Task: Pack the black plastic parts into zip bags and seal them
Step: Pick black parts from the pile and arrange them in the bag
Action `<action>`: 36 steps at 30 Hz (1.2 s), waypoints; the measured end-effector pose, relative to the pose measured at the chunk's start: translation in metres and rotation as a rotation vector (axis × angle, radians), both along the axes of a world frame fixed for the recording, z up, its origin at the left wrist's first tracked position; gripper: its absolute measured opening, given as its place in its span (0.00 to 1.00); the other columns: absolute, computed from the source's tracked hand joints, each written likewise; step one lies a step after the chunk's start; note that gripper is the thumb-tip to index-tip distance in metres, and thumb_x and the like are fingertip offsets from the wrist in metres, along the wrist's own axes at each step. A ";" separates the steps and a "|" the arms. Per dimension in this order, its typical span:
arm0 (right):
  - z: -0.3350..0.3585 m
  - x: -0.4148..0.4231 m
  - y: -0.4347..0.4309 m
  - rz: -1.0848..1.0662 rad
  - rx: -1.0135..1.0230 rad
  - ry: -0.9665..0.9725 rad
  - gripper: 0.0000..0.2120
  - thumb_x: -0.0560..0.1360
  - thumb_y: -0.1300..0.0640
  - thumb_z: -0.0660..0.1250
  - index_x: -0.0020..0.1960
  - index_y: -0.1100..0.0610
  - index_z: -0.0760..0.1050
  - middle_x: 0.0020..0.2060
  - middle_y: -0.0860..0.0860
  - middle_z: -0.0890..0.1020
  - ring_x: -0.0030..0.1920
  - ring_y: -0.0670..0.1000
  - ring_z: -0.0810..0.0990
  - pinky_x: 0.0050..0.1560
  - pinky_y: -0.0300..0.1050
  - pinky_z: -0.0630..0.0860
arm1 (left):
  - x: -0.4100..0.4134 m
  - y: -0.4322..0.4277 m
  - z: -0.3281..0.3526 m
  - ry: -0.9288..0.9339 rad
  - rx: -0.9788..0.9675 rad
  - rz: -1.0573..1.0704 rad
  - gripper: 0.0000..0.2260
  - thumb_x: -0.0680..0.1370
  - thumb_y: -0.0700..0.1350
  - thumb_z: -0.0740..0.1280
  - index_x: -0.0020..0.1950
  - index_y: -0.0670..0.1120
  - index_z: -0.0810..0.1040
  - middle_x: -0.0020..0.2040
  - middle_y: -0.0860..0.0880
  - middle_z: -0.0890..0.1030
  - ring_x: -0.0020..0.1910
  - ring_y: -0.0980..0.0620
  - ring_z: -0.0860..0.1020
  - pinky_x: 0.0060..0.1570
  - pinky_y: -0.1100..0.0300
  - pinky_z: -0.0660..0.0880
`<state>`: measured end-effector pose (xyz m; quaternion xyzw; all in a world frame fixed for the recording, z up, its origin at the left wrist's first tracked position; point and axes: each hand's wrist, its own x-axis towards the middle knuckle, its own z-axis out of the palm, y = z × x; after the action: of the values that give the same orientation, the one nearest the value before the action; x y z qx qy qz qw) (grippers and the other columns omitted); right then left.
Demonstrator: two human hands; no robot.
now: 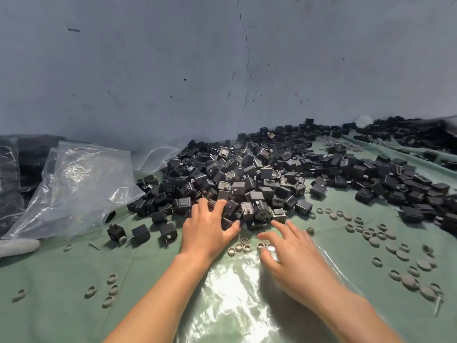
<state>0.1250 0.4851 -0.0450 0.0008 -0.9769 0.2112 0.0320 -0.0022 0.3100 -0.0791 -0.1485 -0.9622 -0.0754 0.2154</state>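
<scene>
A big heap of black plastic parts (249,179) lies on the green cloth (61,280) against the wall. My left hand (206,229) reaches onto the heap's near edge, its fingers spread over the parts and its thumb against one black part. A clear zip bag (235,298) lies flat on the cloth in front of me. My right hand (294,256) hovers over the bag's far end with fingers spread, the thumb down on the plastic. Three loose black parts (141,233) sit apart to the left of the heap.
Crumpled clear bags (79,184) are heaped at the left, with filled bags behind them. Small grey rings and caps (395,246) are scattered over the cloth on the right and near left. A second black heap (405,129) lies at the far right. The blue-grey wall (222,70) stands close behind.
</scene>
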 end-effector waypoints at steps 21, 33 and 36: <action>0.002 0.015 -0.022 0.079 -0.003 0.271 0.17 0.82 0.48 0.57 0.69 0.40 0.71 0.69 0.42 0.71 0.67 0.46 0.70 0.72 0.42 0.62 | 0.054 -0.073 0.074 -0.911 1.800 -0.100 0.20 0.70 0.53 0.77 0.51 0.43 0.75 0.40 0.44 0.81 0.34 0.51 0.74 0.23 0.63 0.72; -0.012 0.056 -0.104 0.683 0.133 0.326 0.32 0.71 0.59 0.73 0.67 0.32 0.70 0.66 0.42 0.76 0.62 0.46 0.76 0.63 0.42 0.72 | 0.129 -0.125 0.085 -0.978 2.058 -0.001 0.17 0.70 0.51 0.75 0.52 0.44 0.74 0.45 0.45 0.76 0.37 0.54 0.69 0.20 0.65 0.70; -0.026 0.059 -0.117 0.758 0.228 0.337 0.28 0.68 0.51 0.79 0.61 0.30 0.72 0.63 0.40 0.77 0.60 0.43 0.77 0.63 0.40 0.73 | 0.131 -0.132 0.081 -0.975 2.063 0.059 0.17 0.69 0.50 0.76 0.48 0.44 0.74 0.42 0.44 0.76 0.36 0.54 0.69 0.20 0.65 0.71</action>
<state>0.1843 0.3682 -0.0706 0.3975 -0.9059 0.0954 0.1109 0.1284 0.1778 0.0019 0.1671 -0.4259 -0.8747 -0.1601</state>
